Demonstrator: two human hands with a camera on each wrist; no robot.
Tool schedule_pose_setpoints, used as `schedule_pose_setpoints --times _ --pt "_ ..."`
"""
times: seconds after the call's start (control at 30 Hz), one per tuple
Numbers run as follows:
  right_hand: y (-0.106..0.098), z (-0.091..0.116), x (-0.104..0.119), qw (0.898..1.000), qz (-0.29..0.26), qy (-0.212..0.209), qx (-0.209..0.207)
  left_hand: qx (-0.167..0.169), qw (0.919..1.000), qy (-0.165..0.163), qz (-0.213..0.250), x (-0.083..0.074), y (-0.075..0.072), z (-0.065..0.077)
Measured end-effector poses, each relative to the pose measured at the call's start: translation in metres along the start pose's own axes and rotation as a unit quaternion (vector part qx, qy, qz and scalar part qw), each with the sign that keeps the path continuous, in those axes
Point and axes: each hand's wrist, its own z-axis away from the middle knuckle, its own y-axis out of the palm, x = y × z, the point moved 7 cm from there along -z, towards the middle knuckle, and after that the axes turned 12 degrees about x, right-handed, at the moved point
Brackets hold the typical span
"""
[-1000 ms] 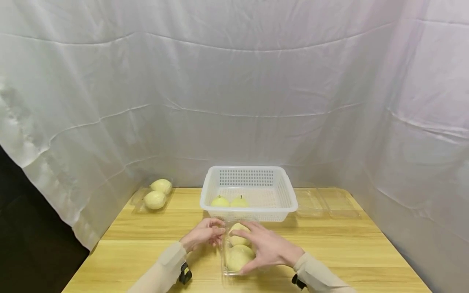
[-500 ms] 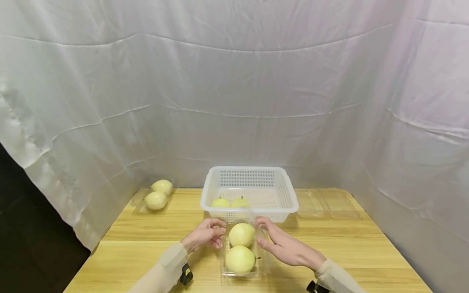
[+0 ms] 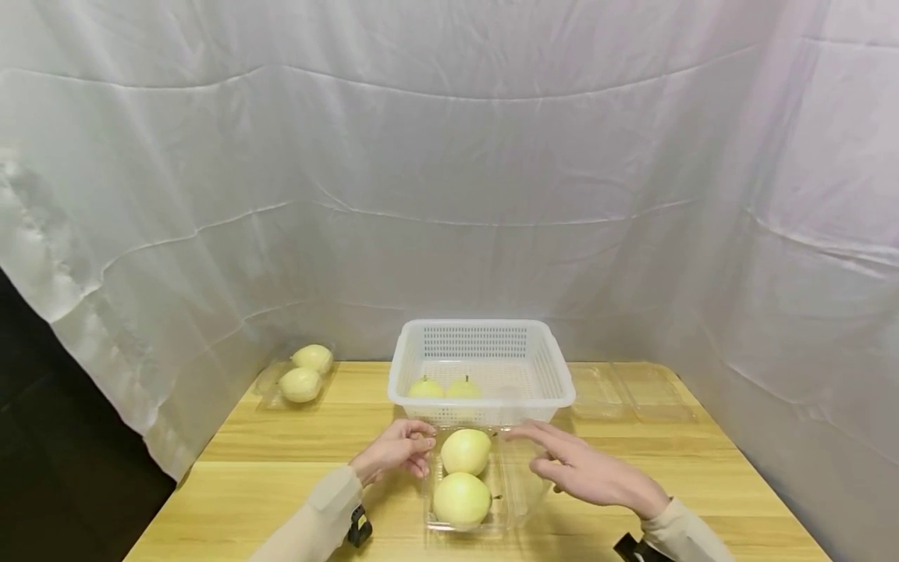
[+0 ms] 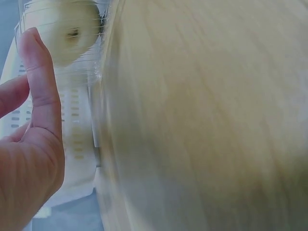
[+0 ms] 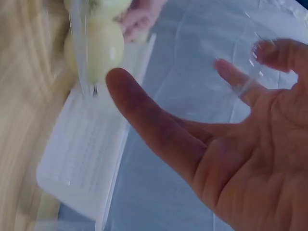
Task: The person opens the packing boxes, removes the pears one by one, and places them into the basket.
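In the head view, a clear plastic clamshell box (image 3: 467,527) sits on the table in front, holding two yellow pears: a far pear (image 3: 467,453) and a near pear (image 3: 461,499). The box's clear lid (image 3: 523,480) leans out on its right side. My left hand (image 3: 396,451) touches the left edge of the box near its far corner; the left wrist view shows one finger (image 4: 42,82) straight against the plastic. Beside the lid is my right hand (image 3: 590,472), fingers extended and spread. In the right wrist view its thumb (image 5: 149,115) is straight, with see-through plastic near the other fingertips.
Behind the box stands a white perforated basket (image 3: 481,410) with two pears (image 3: 463,387) inside. Another clear box with two pears (image 3: 300,385) lies at the back left. Clear plastic packaging (image 3: 653,390) lies at the back right. Curtains (image 3: 449,172) surround the table.
My right hand has moved from over the pears out to the right. The lid has swung rightward, uncovering the pears. My left hand has stayed at the box's left edge.
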Motion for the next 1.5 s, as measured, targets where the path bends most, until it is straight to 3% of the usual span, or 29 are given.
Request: schedule_pose_setpoints --times 0.27,0.53,0.87,1.0,1.13,1.33,1.5 --pt "-0.014 0.028 -0.043 0.992 -0.102 0.054 0.059 -0.007 1.0 0.007 0.0 -0.002 0.001 -0.002" --pt "-0.002 0.049 -0.094 0.963 -0.209 0.071 0.156 -0.027 0.9996 0.012 0.0 -0.004 0.003 -0.004" --pt "0.008 0.051 -0.125 0.949 -0.246 0.098 0.17 -0.062 0.998 0.009 0.0 -0.004 0.003 -0.009" --pt "0.007 0.048 -0.131 0.949 -0.25 0.108 0.157 -0.078 0.9969 0.009 0.0 -0.002 0.001 -0.01" --pt "0.003 0.044 -0.137 0.959 -0.229 0.107 0.131 -0.091 0.9958 0.01 -0.002 -0.001 0.001 -0.01" --pt "-0.013 0.037 -0.145 0.978 -0.154 0.139 0.033 -0.102 0.9947 0.012 -0.008 -0.003 0.002 -0.009" --pt "-0.025 0.032 -0.142 0.98 -0.08 0.175 -0.045 -0.103 0.9946 0.007 -0.01 -0.004 0.001 -0.009"
